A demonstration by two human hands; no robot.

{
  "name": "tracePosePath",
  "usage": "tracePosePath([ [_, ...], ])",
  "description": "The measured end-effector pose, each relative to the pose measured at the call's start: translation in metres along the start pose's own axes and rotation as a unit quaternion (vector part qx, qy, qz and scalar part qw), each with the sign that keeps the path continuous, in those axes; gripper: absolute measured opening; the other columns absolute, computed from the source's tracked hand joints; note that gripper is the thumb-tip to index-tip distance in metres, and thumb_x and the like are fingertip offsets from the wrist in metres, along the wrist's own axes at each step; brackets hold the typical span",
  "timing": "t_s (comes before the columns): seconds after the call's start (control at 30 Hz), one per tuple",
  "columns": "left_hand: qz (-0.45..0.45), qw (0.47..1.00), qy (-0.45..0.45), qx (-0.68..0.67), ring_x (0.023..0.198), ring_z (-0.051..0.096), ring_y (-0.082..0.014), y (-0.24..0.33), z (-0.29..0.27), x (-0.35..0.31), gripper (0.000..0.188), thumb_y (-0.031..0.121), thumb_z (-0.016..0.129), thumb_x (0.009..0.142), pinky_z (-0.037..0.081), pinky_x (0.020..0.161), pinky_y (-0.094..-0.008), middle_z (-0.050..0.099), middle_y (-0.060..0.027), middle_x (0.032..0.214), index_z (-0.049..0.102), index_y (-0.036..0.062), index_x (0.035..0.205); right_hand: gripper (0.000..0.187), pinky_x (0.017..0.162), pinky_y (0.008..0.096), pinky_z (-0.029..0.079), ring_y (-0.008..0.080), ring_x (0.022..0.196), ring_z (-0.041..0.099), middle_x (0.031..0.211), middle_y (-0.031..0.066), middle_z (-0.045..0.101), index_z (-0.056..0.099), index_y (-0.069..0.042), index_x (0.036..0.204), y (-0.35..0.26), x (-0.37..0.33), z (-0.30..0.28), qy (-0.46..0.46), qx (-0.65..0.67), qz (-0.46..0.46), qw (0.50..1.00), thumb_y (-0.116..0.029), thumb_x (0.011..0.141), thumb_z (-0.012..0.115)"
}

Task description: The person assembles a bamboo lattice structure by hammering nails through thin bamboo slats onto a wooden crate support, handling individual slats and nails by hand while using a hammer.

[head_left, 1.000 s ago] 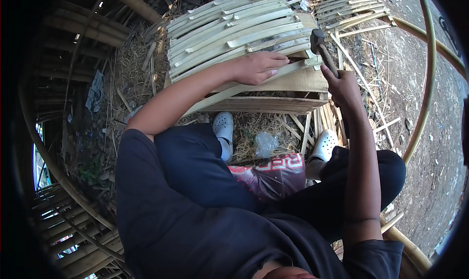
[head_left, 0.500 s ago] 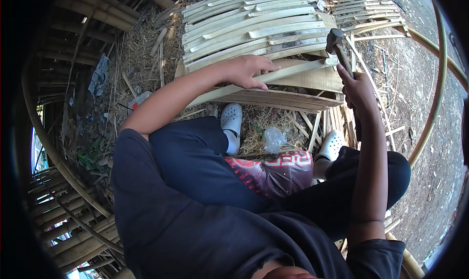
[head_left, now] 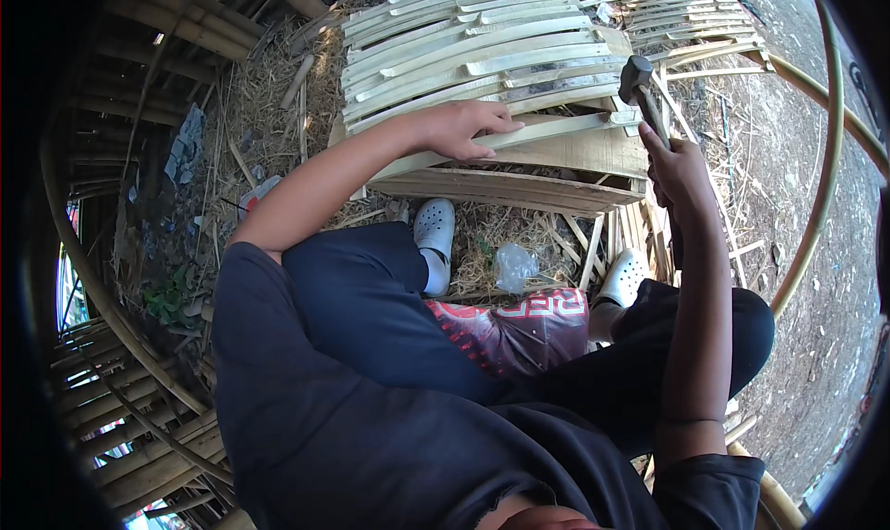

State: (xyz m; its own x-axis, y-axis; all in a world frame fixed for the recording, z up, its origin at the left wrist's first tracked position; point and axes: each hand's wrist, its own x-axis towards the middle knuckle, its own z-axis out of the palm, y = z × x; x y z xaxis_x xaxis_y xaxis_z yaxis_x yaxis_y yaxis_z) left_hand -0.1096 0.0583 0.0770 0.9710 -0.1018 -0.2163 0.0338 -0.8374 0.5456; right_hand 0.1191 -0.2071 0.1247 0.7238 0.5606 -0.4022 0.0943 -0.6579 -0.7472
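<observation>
While resting L hand [head_left: 462, 129] over bamboo slat [head_left: 567, 127] at upper ctr, part-open, can't tell if gripping, has hammer [head_left: 637, 77] firmly in R fist [head_left: 680, 170], upper R, prob. mid slat-fixing, next needing to steady slat & aim tap.

Plain dark T-shirt [head_left: 371, 437], short sleeves [head_left: 712, 479], neckline [head_left: 501, 504] kinda ragged at bottom centre. Dark navy trousers [head_left: 362, 298], pale grey clogs [head_left: 434, 224] full of round holes mid-frame, plus a white sock [head_left: 437, 274].
</observation>
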Motion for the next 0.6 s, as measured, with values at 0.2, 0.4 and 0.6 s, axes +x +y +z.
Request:
tracePosePath([
  [0.2,-0.001,1.000,-0.018,-0.001,0.119,0.057,-0.0304,-0.003,0.000,0.003,0.067,0.018,0.073,0.088,0.046,0.101,-0.0388,0.056,-0.0123,0.129,0.047,0.0152,0.150,0.053,0.040,0.0300,0.037,0.0113,0.043,0.048,0.056,0.0005,0.050,0.057,-0.004,0.069,0.008,0.001,-0.006,0.012,0.009,0.004,1.000,-0.050,0.094,0.068],
  [0.4,0.013,1.000,-0.008,-0.019,0.115,0.059,-0.0296,-0.004,-0.001,0.006,0.070,0.015,0.078,0.084,0.047,0.100,-0.0382,0.059,-0.0123,0.123,0.050,0.0132,0.148,0.048,0.038,0.0283,0.032,0.0093,0.040,0.044,0.054,-0.0020,0.047,0.057,-0.007,0.072,0.009,-0.003,-0.017,0.034,0.009,0.006,0.999,-0.049,0.094,0.069],
  [0.6,0.017,1.000,0.003,-0.017,0.102,0.061,-0.0270,-0.002,-0.002,0.006,0.069,0.019,0.080,0.080,0.050,0.092,-0.0378,0.062,-0.0121,0.111,0.053,0.0083,0.143,0.050,0.038,0.0290,0.033,0.0099,0.038,0.043,0.053,-0.0013,0.047,0.054,-0.008,0.069,0.008,-0.008,-0.025,0.046,0.025,0.015,0.999,-0.050,0.094,0.069],
])
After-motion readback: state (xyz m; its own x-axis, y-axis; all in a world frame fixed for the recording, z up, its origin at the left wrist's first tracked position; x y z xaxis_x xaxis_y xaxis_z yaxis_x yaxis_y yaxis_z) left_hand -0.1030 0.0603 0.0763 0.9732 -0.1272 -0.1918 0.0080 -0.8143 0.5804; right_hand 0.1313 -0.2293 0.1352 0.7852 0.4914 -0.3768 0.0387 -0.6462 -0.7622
